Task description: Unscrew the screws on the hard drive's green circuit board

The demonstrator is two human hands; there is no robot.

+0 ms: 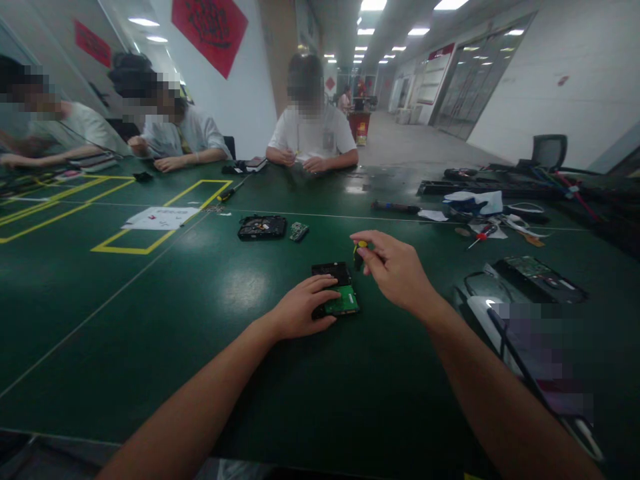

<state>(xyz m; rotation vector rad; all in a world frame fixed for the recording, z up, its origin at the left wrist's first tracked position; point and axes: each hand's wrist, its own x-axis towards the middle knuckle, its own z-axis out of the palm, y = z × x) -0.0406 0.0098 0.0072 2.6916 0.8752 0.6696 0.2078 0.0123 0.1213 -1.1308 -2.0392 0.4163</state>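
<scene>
My left hand point(306, 308) lies across a hard drive point(332, 272) on the green table, its fingers over the top and its thumb at the near edge. The drive is black with a green circuit board point(346, 301) facing up; part of it is hidden under my fingers. Just above and right of the drive, my right hand point(395, 267) pinches a short screwdriver point(359, 255) with a yellow and black handle. Its tip is hard to make out.
Beyond the drive lie another opened black drive point(262, 227) and a loose circuit board point(299, 231). To the right are a red-handled screwdriver point(483, 235), a black device with an exposed board point(543, 279) and cables. Several people sit across the table point(200, 320). White paper point(160, 218) lies left.
</scene>
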